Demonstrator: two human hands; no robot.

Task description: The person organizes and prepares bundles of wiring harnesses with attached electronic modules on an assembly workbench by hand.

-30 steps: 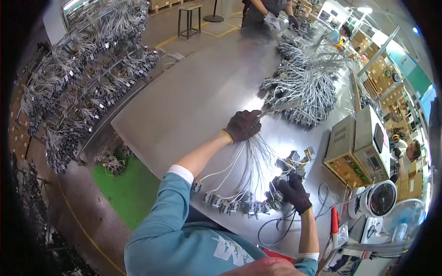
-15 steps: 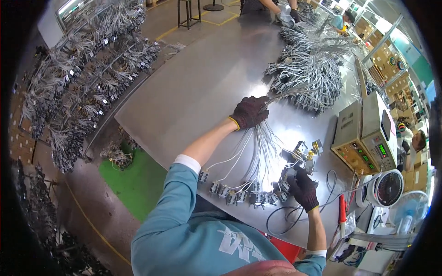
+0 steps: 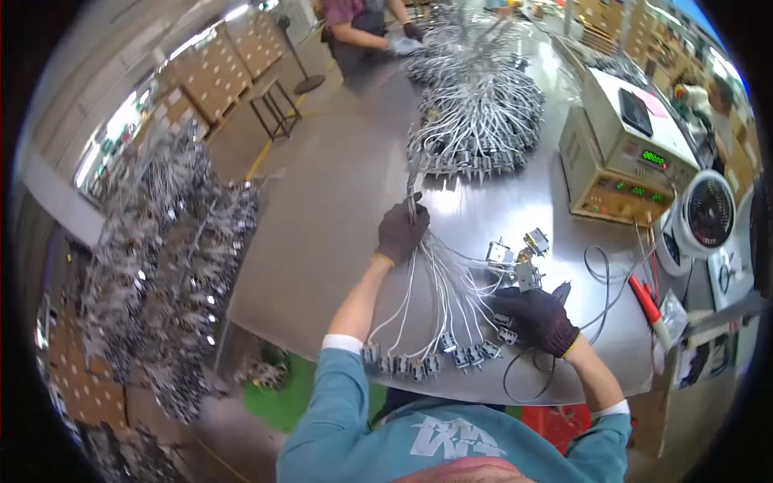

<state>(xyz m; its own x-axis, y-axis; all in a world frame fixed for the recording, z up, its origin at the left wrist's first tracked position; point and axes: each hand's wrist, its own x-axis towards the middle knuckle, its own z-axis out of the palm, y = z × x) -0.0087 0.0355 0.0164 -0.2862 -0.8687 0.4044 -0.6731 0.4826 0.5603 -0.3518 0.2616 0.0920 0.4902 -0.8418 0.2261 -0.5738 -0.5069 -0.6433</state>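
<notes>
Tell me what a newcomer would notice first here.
Probably the big heap of white-wired parts toward the far end of the metal table. Nearer, the gloved left hand grips wires fanning out toward the near edge. On the right, two stacked instruments glow with green digits.

We observe bright light, with lit tube lamps point(image 3: 237, 12) at upper left and strong glare on the metal table point(image 3: 330, 209). We note fisheye bending, black corners, and blurred cable bundles point(image 3: 153, 266) at left.

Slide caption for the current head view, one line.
Gloved left hand grips pale cables over a metal table; gloved right hand is among small boxy components.
</notes>
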